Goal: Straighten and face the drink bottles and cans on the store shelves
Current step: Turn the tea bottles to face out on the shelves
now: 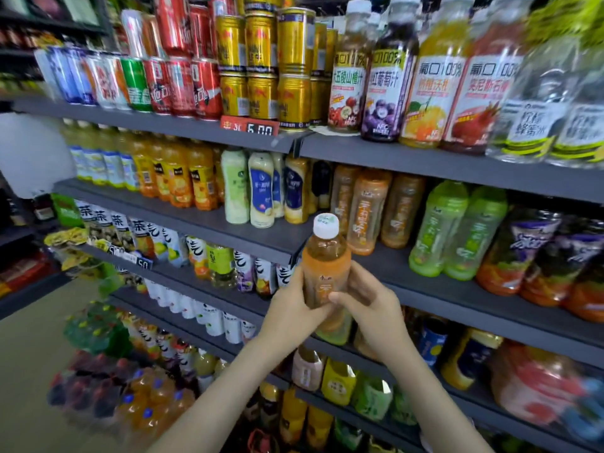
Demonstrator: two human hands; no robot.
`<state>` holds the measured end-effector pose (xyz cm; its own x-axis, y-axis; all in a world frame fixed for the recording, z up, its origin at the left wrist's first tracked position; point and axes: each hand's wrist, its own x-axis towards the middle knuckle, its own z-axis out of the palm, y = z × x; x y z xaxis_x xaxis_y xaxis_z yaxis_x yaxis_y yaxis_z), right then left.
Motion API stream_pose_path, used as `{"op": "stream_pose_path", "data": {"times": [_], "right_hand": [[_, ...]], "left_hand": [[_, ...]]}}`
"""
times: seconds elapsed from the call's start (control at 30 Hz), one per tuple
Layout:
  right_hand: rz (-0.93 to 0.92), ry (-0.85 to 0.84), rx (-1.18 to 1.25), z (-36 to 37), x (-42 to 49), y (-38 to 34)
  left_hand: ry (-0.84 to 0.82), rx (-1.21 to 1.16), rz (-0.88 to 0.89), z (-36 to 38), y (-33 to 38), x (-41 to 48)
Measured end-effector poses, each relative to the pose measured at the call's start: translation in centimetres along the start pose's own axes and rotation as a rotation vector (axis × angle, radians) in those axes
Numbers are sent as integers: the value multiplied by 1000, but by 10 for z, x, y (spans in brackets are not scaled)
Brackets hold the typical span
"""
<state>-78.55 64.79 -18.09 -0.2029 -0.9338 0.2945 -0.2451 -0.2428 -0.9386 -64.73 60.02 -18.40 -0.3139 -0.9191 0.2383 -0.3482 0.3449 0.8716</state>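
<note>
Head view, store shelving, entry by item.

- Orange drink bottle (325,276): centre of frame, upright, white cap (326,225) on top, label turned toward the camera. Held out in front of the shelving, gripped from both sides.
- Left hand (294,308): lower centre, at the bottle's left side. Fingers curled round behind the bottle, thumb laid across the lower front of the label. Grasping the bottle.
- Right hand (369,308): lower centre, at the bottle's right side. Thumb pressed on the front of the label, its tip just beside the left thumb; fingers wrapped round the far side. Grasping the same bottle.
- Matching orange bottles (369,210): just above and behind the held one, upright on the mid-frame shelf (392,266).
- Green bottles (457,230): right of the orange row, same shelf, upright, two at the front.
- Gold cans (261,60): upper centre, stacked in tiers.
- Red cans (183,86): just left of the gold cans, also stacked.
- Price tag (250,127): on the shelf edge under the gold cans, marked 5.00.
- Juice bottles (392,83): upper right, fruit labels facing out.
</note>
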Motion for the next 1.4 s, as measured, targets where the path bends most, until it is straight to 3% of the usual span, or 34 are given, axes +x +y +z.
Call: {"op": "stream_pose_path", "data": {"times": [0.13, 0.27, 0.53, 0.7, 0.97, 1.07, 1.17, 1.2, 1.4], "right_hand": [[-86, 43, -81, -1, 21, 2], [-42, 134, -174, 0, 42, 14], [54, 394, -307, -7, 80, 37], [98, 455, -356, 4, 90, 49], [120, 500, -522, 16, 110, 56], [85, 528, -567, 14, 104, 52], [68, 579, -601, 3, 88, 49], [90, 594, -608, -3, 82, 48], [202, 672, -628, -73, 12, 45]], "left_hand": [[123, 19, 78, 2, -3, 28], [152, 10, 163, -3, -12, 70], [35, 123, 180, -2, -32, 151], [-44, 231, 159, 0, -31, 190], [-90, 69, 112, 22, -45, 200], [17, 5, 146, 36, -41, 177], [248, 148, 406, 47, -32, 139], [254, 178, 482, 53, -27, 128], [-223, 203, 608, 122, 18, 79]]}}
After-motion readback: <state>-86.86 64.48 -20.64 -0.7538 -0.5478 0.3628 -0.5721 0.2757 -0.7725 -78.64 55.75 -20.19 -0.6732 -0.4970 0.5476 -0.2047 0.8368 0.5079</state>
